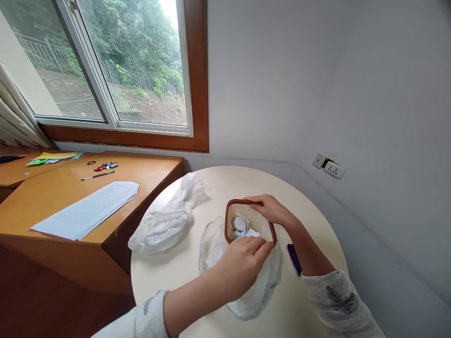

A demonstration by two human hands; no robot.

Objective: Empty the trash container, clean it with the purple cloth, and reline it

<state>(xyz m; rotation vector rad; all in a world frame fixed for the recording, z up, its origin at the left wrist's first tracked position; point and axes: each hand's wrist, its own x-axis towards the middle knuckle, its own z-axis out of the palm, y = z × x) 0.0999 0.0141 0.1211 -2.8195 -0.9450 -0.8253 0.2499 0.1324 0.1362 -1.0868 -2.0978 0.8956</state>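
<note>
A small waste bin with a brown square rim stands on the round table, with crumpled white paper inside it. My left hand is closed over the near side of the rim, its fingertips partly hidden. On the far right side, my right hand grips the rim, with fingers lying along the back edge. A thin translucent white plastic bag hangs loosely around the bin's outside, below the rim. Another crumpled plastic bag lies to the left of the bin, apart from both hands.
The round cream table stands close to the wall. A dark purple object lies under my right forearm. On the wooden desk at left are papers, a pen, keys and coloured sheets.
</note>
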